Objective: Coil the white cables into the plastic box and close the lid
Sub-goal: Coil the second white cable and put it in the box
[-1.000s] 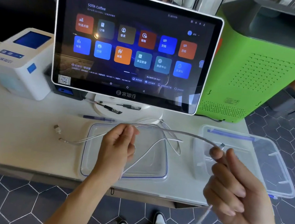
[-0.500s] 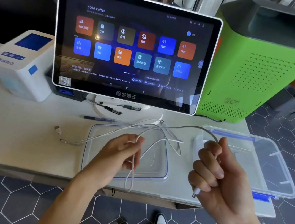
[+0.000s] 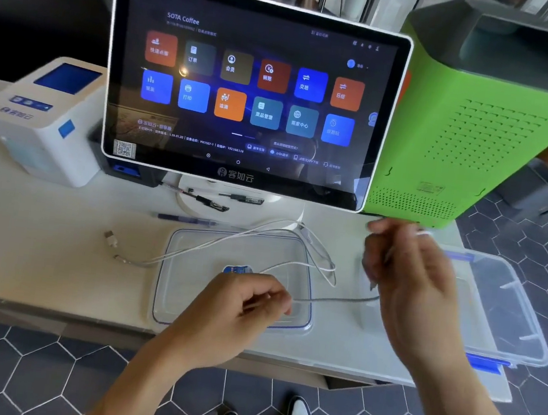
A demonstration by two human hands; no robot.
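White cables [image 3: 272, 238] trail over a clear lid [image 3: 185, 300] with a blue rim, lying flat on the table. One plug end [image 3: 110, 237] rests on the table to the lid's left. My left hand [image 3: 243, 307] hovers over the lid's front, pinching a white cable. That cable runs taut to my right hand [image 3: 405, 278], which is raised and blurred beside the clear plastic box [image 3: 509, 305], with cable wrapped around its fingers. The box stands open at the table's right end.
A touchscreen terminal [image 3: 249, 90] on a round white stand fills the back middle. A white printer [image 3: 42, 117] sits at left, a green machine [image 3: 476, 121] at right. Pens [image 3: 188, 220] lie near the stand. The table's front edge [image 3: 46, 310] is close to my hands.
My right hand has risen and swung up toward the box, winding cable. My left hand has dropped lower over the lid and the cable between the hands has pulled straight.
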